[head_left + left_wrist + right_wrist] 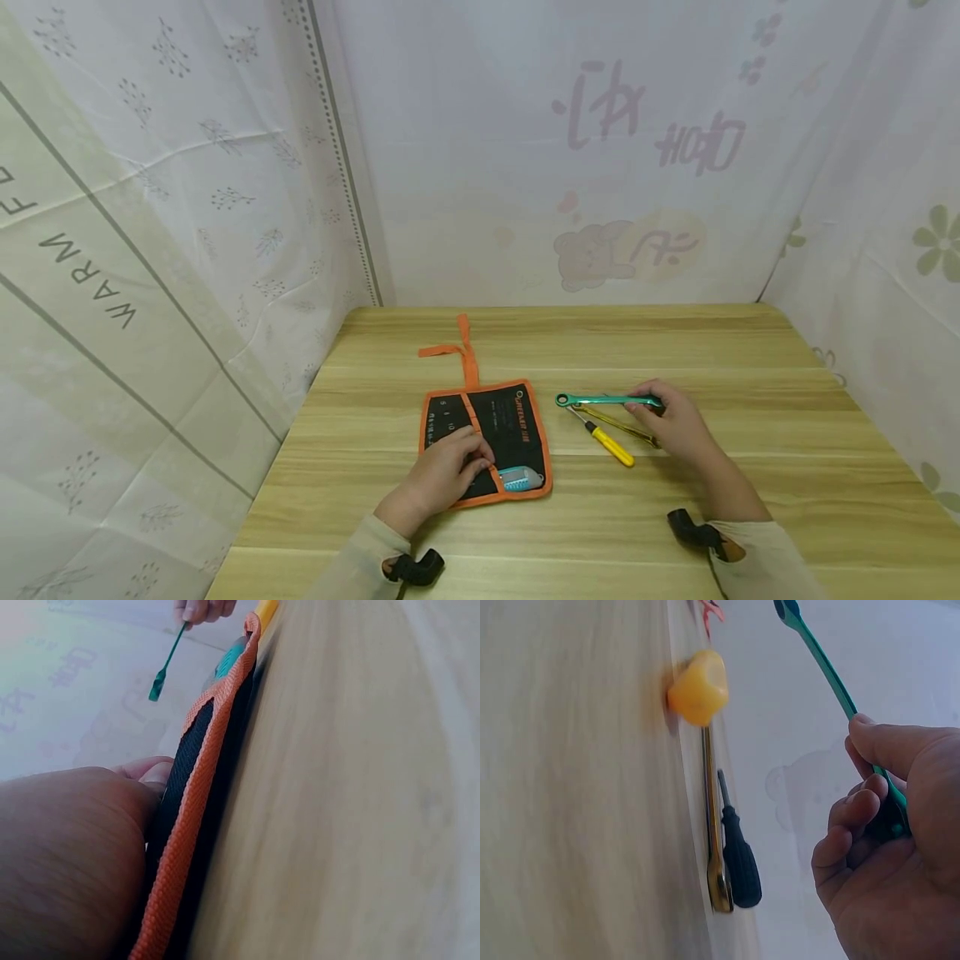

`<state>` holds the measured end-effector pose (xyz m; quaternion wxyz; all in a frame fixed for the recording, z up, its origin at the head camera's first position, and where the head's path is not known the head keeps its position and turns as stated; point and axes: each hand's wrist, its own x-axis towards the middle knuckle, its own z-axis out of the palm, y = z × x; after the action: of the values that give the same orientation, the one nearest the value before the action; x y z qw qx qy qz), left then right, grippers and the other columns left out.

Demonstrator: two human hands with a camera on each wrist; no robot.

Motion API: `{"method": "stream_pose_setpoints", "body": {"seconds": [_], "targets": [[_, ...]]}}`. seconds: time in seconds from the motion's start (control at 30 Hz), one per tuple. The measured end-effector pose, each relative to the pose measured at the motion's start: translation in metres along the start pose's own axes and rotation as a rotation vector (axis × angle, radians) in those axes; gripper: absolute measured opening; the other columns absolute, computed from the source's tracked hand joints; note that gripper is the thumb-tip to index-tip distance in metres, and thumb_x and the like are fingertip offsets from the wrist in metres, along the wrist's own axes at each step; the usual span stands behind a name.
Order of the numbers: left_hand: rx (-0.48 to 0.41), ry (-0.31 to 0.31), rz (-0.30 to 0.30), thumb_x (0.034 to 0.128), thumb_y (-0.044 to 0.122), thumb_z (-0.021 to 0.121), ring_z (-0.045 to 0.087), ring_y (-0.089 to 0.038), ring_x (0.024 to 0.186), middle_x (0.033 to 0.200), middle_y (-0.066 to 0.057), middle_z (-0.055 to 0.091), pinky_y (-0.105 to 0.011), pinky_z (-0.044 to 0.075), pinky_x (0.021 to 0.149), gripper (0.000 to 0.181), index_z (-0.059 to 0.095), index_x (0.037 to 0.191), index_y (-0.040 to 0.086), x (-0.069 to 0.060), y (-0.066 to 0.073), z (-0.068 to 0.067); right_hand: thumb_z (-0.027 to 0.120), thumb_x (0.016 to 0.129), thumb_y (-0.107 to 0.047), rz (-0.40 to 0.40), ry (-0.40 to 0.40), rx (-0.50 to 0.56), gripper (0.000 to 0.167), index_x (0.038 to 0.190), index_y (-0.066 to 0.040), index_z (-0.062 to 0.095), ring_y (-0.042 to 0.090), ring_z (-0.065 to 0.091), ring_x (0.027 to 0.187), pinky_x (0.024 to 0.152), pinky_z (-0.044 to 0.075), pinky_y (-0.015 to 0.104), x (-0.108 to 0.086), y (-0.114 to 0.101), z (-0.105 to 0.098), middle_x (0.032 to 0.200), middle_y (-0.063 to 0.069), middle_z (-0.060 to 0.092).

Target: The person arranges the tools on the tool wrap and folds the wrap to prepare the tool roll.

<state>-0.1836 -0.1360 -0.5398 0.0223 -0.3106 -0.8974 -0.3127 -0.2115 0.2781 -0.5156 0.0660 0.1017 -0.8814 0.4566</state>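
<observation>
My right hand (671, 421) grips a green ratchet wrench (600, 400) by one end, thumb on top. Its ring end points left, raised off the table in the right wrist view. My left hand (450, 467) is over the lower left of a black tool pouch (513, 417) with orange trim, curled fingers pinching the orange pocket edge. A teal-and-grey folding utility knife (521, 479) sits in the pouch's lower pocket. Between pouch and right hand lie a yellow-handled screwdriver (613, 447) and a gold wrench (618, 423). The right wrist view also shows a black-handled screwdriver (741, 862).
Orange tie straps (468, 358) stretch from the pouch's far edge across the wooden table (360, 467). Patterned cloth (525, 167) hangs behind the table and on both sides. A black camera mount (420, 568) is at the left wrist, another (693, 531) at the right.
</observation>
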Motion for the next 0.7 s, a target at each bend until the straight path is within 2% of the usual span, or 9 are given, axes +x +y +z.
{"method": "stream_pose_setpoints", "body": {"seconds": [0.43, 0.7], "targets": [[0.002, 0.001, 0.009, 0.1027, 0.020, 0.071, 0.055, 0.001, 0.081, 0.097, 0.017, 0.056, -0.022, 0.052, 0.072, 0.011, 0.068, 0.100, 0.030, 0.001, 0.001, 0.002, 0.074, 0.099, -0.009, -0.051, -0.073, 0.088, 0.011, 0.110, -0.014, 0.072, 0.017, 0.053, 0.072, 0.059, 0.048, 0.025, -0.001, -0.012, 0.018, 0.097, 0.005, 0.063], [-0.019, -0.001, 0.017, 0.1028, 0.018, 0.071, 0.056, 0.002, 0.081, 0.098, 0.017, 0.057, -0.022, 0.052, 0.073, 0.012, 0.069, 0.099, 0.029, 0.001, 0.005, 0.001, 0.074, 0.100, -0.012, -0.056, -0.148, 0.100, 0.011, 0.109, -0.018, 0.072, 0.020, 0.057, 0.079, 0.065, 0.052, 0.027, -0.003, -0.021, 0.031, 0.104, 0.002, 0.065]]}}
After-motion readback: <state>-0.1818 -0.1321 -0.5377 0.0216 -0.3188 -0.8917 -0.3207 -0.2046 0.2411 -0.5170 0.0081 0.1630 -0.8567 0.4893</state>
